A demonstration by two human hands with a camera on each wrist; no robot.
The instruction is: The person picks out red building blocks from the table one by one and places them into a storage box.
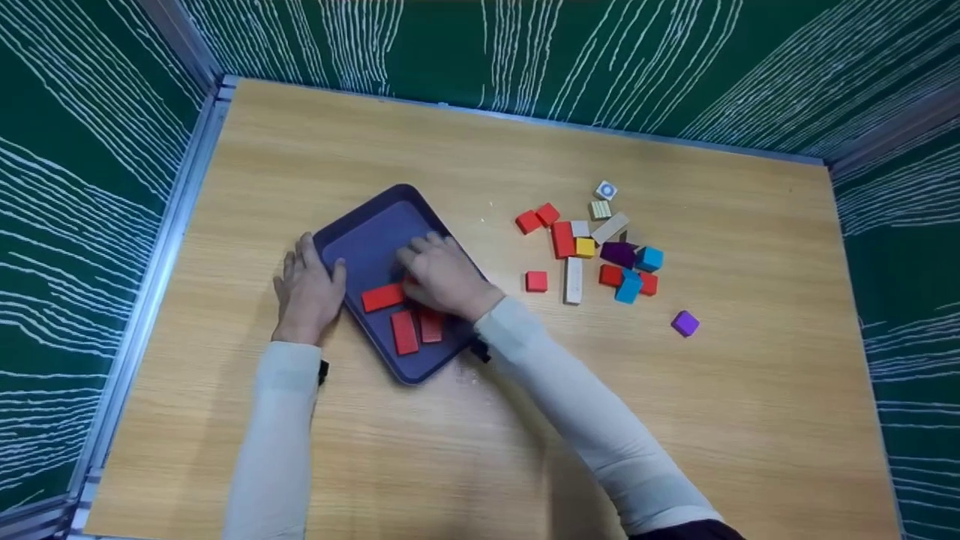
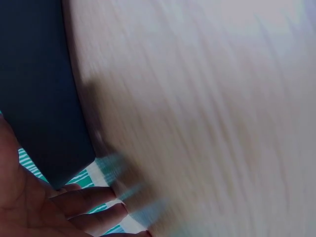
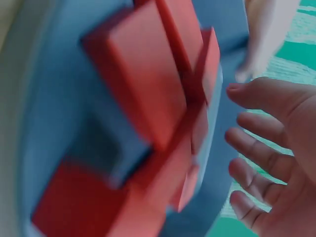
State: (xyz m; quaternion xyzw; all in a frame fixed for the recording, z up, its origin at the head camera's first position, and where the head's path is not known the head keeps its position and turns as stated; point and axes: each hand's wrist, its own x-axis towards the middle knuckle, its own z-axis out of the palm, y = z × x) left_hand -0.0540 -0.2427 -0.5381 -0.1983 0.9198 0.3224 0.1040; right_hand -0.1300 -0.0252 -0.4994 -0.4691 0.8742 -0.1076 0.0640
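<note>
A dark blue tray (image 1: 364,240) lies slanted on the table with several red blocks (image 1: 403,332) in its nearer half. At its left side my left hand (image 1: 307,296) rests, thumb by the rim and fingers spread; the left wrist view shows that hand (image 2: 29,207) beside the tray's outer wall (image 2: 39,89). My right hand (image 1: 446,277) is over the tray, hiding part of the red blocks. In the right wrist view, its loosely bent fingers (image 3: 259,148) are apart from the red blocks (image 3: 143,74), and nothing is between them.
Right of the tray, loose blocks lie grouped: red ones (image 1: 562,240), a yellow one (image 1: 585,247), blue ones (image 1: 628,286), a dark purple one (image 1: 618,253) and pale wooden ones (image 1: 573,281). A purple cube (image 1: 685,323) lies farther right. Green walls with white lines enclose the table (image 1: 750,420).
</note>
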